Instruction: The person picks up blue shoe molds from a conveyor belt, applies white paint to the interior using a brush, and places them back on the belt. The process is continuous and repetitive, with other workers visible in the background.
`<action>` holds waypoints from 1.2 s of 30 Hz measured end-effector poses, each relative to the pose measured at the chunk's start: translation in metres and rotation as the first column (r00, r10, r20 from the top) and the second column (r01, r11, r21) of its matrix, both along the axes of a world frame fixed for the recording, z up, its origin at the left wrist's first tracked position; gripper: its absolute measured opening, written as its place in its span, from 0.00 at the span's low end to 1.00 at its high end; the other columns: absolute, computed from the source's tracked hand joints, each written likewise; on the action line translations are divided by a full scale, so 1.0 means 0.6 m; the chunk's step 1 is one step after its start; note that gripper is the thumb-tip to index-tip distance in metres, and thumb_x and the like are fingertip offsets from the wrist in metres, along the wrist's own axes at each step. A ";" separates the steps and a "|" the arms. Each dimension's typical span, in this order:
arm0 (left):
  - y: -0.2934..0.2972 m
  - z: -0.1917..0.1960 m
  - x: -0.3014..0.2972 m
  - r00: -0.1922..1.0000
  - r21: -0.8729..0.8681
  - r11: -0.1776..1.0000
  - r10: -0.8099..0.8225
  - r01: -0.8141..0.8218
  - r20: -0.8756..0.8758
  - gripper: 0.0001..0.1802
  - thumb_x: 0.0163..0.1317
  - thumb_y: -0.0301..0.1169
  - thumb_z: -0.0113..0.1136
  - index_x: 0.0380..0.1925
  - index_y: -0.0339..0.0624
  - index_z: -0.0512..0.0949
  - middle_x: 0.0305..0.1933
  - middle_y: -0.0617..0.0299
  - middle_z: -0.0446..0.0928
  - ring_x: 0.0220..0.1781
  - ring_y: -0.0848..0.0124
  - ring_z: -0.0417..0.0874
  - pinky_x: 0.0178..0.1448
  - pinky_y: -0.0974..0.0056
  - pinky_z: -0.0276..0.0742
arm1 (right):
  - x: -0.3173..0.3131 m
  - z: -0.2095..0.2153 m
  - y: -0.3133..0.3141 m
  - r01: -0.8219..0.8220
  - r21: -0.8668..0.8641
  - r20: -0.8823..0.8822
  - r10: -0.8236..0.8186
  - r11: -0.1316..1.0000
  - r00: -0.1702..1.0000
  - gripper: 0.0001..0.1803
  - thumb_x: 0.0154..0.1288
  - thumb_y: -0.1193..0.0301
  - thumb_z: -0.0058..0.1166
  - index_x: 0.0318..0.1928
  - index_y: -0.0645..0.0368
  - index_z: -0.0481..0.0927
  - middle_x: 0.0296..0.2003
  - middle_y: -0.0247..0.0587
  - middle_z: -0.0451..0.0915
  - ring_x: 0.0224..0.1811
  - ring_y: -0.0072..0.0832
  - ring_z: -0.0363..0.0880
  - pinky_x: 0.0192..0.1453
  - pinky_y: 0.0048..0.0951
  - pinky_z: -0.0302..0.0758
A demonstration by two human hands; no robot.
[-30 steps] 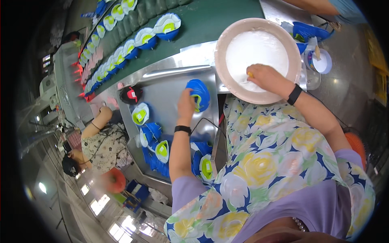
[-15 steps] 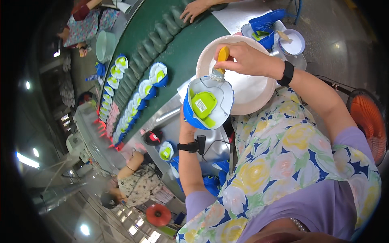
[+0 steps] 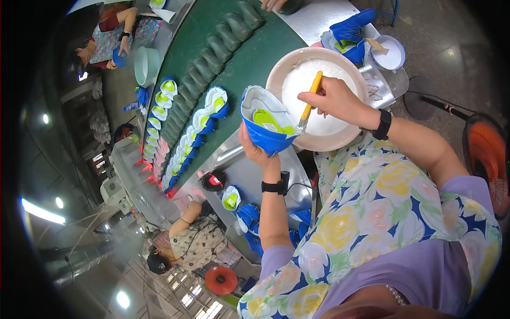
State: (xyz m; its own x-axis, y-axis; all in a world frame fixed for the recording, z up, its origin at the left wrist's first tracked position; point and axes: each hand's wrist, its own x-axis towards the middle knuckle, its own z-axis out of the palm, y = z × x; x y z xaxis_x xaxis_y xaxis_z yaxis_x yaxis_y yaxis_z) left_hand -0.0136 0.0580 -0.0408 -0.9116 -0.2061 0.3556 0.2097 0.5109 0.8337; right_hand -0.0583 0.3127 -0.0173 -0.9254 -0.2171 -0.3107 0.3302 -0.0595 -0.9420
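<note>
My left hand [image 3: 254, 150] holds up a blue shoe upper [image 3: 265, 126] with a white rim and a green insole, its opening turned toward me. My right hand [image 3: 332, 99] grips a yellow-handled brush [image 3: 309, 103] whose bristles touch the shoe's right edge. Behind the brush stands a large round bowl [image 3: 297, 59] holding white paste. Both wrists wear black bands.
A green conveyor belt [image 3: 249, 58] runs up to the left, carrying dark green shoe lasts [image 3: 212, 53] and a row of blue shoes [image 3: 191, 130]. More blue shoes [image 3: 241, 210] lie on the metal bench below. Other people work at the upper left and lower left. An orange fan [image 3: 487, 159] stands right.
My left hand picked a blue shoe off the bench and raised it. My right hand left the bowl with the brush and brought it to the shoe's edge. The view tilted.
</note>
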 end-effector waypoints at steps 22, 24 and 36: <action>-0.032 -0.014 0.045 0.572 0.803 0.142 -0.631 -0.579 0.524 0.28 0.67 0.51 0.53 0.59 0.44 0.72 0.57 0.56 0.78 0.57 0.59 0.81 0.55 0.53 0.84 | -0.068 0.005 0.010 -0.311 0.275 -0.514 0.413 0.910 0.752 0.12 0.64 0.65 0.61 0.37 0.61 0.76 0.30 0.43 0.81 0.29 0.36 0.81 0.35 0.31 0.75; -0.017 0.000 0.037 0.607 0.820 0.330 -0.555 -0.467 0.569 0.30 0.68 0.50 0.51 0.62 0.44 0.70 0.59 0.56 0.77 0.58 0.58 0.80 0.61 0.50 0.79 | -0.078 0.010 0.030 -0.436 0.320 -0.307 0.528 0.841 0.792 0.12 0.64 0.65 0.61 0.37 0.60 0.77 0.30 0.43 0.81 0.29 0.34 0.81 0.34 0.31 0.75; -0.054 0.014 -0.012 0.774 0.798 0.559 -0.395 -0.225 0.494 0.28 0.71 0.41 0.51 0.68 0.44 0.63 0.62 0.54 0.74 0.61 0.59 0.79 0.63 0.53 0.78 | -0.114 0.019 0.006 -0.285 0.412 -0.442 0.463 0.866 0.768 0.15 0.64 0.62 0.60 0.32 0.62 0.76 0.23 0.48 0.79 0.26 0.45 0.79 0.33 0.36 0.75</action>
